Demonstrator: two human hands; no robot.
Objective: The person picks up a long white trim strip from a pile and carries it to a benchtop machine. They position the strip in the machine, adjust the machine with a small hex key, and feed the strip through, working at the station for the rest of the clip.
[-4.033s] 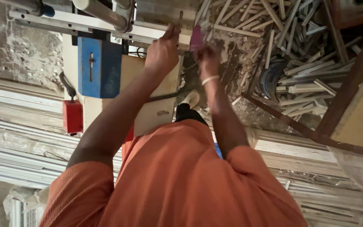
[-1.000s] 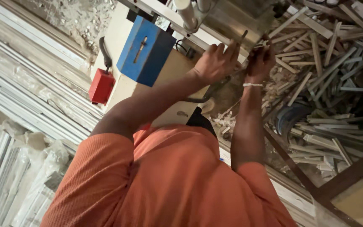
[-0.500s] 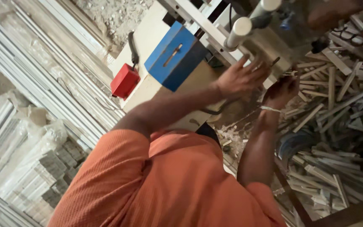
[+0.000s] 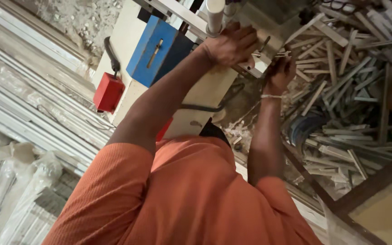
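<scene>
Left hand [image 4: 230, 45] lies flat over the metal frame [image 4: 255, 68]; what's beneath the palm is hidden. Right hand [image 4: 281, 72] curled round something too small to make out. White tube [image 4: 215, 16] cut off by top edge. Orange shirt [image 4: 191, 199] blocks the counter's [image 4: 205, 95] near part.

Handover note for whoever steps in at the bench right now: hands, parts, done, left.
Left hand: laid flat, fingers spread, on the pale metal bar at the machine's top, beside the white cylinder.
Right hand: closed round a small metal piece at the bar's end; exact grip hard to see.
Around: blue box and red box on the cream machine body; heap of cut metal strips to the right; long strips stacked left.
Done: many offcuts already lie in the heap.
Left: the piece is not yet released.
</scene>
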